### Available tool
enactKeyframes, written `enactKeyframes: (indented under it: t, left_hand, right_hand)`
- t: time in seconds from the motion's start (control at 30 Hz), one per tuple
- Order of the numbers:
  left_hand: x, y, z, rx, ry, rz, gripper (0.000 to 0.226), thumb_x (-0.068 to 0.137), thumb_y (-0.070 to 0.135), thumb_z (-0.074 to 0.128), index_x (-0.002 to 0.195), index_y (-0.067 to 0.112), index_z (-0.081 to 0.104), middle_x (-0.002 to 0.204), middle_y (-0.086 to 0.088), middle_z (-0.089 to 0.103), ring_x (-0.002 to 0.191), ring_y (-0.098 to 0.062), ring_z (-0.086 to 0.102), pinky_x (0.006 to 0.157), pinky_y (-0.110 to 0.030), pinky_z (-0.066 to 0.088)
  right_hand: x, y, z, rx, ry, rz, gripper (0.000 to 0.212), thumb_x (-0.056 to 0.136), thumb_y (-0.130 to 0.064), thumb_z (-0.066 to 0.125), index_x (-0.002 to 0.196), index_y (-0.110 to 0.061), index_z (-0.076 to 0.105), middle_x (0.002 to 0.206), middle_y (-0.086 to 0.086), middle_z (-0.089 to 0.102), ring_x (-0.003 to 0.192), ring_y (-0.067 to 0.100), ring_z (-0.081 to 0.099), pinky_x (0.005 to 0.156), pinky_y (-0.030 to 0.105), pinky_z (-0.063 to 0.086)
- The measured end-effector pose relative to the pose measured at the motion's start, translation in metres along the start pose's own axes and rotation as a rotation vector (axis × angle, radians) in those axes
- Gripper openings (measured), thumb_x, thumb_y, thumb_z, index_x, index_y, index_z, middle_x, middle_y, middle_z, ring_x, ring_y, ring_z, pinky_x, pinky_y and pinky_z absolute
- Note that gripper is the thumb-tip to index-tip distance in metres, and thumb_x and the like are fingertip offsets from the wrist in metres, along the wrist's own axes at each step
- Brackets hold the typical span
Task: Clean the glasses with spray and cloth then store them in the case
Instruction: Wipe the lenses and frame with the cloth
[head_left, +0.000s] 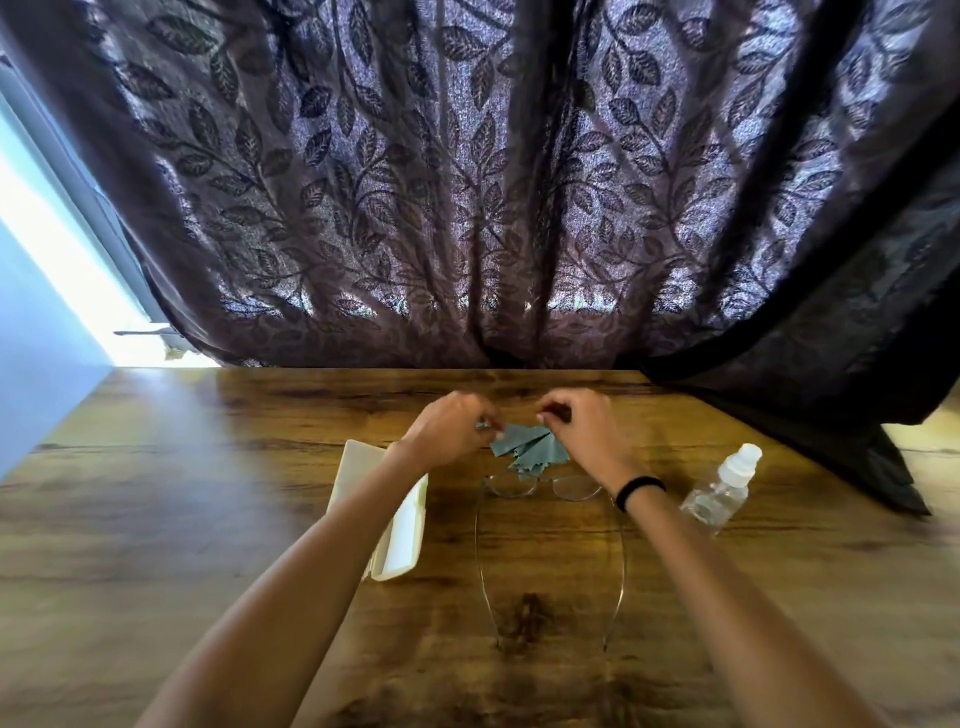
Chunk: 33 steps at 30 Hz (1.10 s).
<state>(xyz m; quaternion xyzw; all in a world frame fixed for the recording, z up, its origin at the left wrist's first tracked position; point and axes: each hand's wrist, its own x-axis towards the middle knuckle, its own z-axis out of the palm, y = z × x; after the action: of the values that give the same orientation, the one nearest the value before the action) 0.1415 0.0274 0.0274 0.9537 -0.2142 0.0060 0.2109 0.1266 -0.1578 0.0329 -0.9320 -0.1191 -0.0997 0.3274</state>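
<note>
A small grey-blue cloth (524, 449) hangs crumpled between my two hands, just above the table. My left hand (449, 428) pinches its left corner and my right hand (582, 426) pinches its right corner. Thin metal-framed glasses (545, 488) lie on the wooden table (208, 493) right below the cloth, lenses away from me, arms unfolded toward me. A cream glasses case (400, 540) lies to the left of them, partly under my left forearm. A clear spray bottle (719, 493) with a white cap lies on its side to the right.
A dark leaf-patterned curtain (493, 182) hangs along the table's far edge and drapes onto its right back corner. A pale wall and a bright window gap are at the left. A black band sits on my right wrist.
</note>
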Motion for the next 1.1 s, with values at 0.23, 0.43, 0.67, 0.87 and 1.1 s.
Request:
enactKeyframes:
  t: [0.23,0.43,0.67,0.87,1.1]
  left_hand:
    - [0.014,-0.007,0.019,0.162,-0.075,-0.099,0.038,0.077,0.051,0.067,0.107,0.028,0.066,0.114,0.003,0.064,0.101,-0.019,0.059,0.081,-0.032,0.047]
    - [0.012,-0.006,0.021,0.259,-0.017,-0.056,0.025,0.083,0.041,0.062,0.103,0.027,0.068,0.106,-0.001,0.068,0.092,-0.021,0.063,0.074,-0.032,0.049]
    - [0.011,-0.011,0.020,-0.146,0.128,-0.174,0.011,0.084,0.025,0.062,0.091,0.020,0.070,0.089,0.002,0.071,0.080,-0.013,0.064,0.068,-0.024,0.047]
    - [0.016,-0.003,0.014,-0.518,0.175,-0.232,0.006,0.087,0.014,0.061,0.088,0.010,0.066,0.084,-0.001,0.065,0.072,-0.011,0.057,0.069,-0.027,0.047]
    - [0.016,-0.002,0.002,-0.750,0.157,-0.265,0.012,0.089,0.009,0.059,0.091,-0.001,0.066,0.090,-0.011,0.066,0.084,-0.020,0.058,0.083,-0.040,0.048]
  right_hand:
    - [0.021,0.036,0.015,-0.123,-0.115,0.267,0.014,0.079,-0.020,0.071,0.082,-0.007,0.072,0.088,0.009,0.071,0.085,0.022,0.064,0.070,0.027,0.046]
    - [0.022,0.041,0.014,0.105,-0.207,0.336,0.009,0.075,-0.013,0.075,0.079,-0.005,0.072,0.085,0.009,0.071,0.077,0.015,0.062,0.064,0.023,0.045]
    - [0.021,0.033,0.003,0.470,-0.261,0.502,0.007,0.085,-0.014,0.062,0.079,-0.015,0.059,0.094,0.007,0.065,0.091,0.018,0.060,0.074,0.030,0.049]
    - [0.023,0.027,0.001,0.787,-0.189,0.598,0.015,0.091,-0.006,0.049,0.081,-0.017,0.053,0.090,0.002,0.058,0.084,0.013,0.054,0.072,0.030,0.048]
    - [0.021,0.030,-0.009,0.851,-0.240,0.552,0.010,0.085,-0.009,0.062,0.090,-0.018,0.059,0.097,0.004,0.061,0.092,0.018,0.057,0.083,0.040,0.049]
